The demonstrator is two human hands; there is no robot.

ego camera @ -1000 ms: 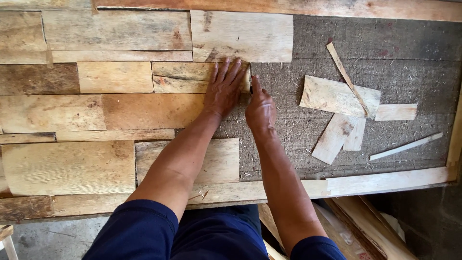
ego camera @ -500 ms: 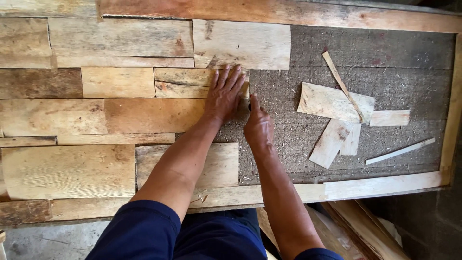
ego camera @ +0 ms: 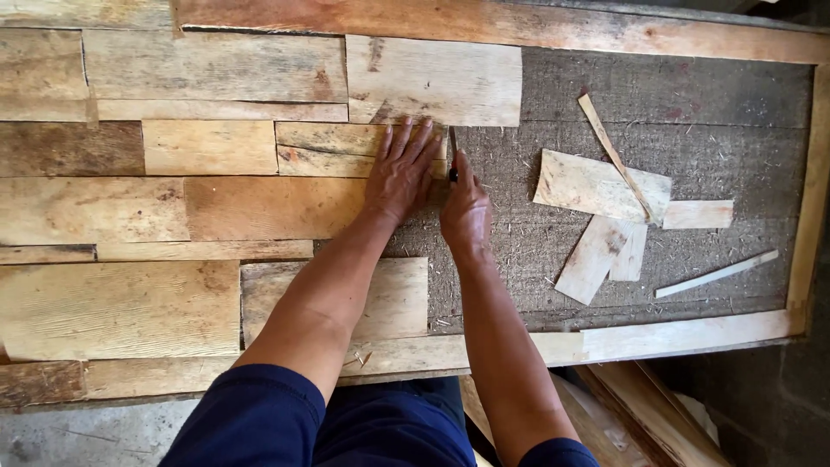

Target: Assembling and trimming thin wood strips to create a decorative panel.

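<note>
One thin wood strip [ego camera: 363, 149] lies in the middle row of the patchwork panel, its right end at the bare grey backing board [ego camera: 553, 251]. The left hand [ego camera: 400, 173] presses flat on it, fingers spread. The right hand [ego camera: 465, 212], just beside, pinches a small dark tool [ego camera: 452, 147] against the strip's end. Loose wood offcuts [ego camera: 601, 186] lie well apart to the right, inside the wooden frame [ego camera: 519, 22].

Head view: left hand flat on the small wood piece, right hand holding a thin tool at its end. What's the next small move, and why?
Probably draw the thin tool along that end: the left hand already pins the small wood piece, and the right hand holds the tip at its edge.
</note>
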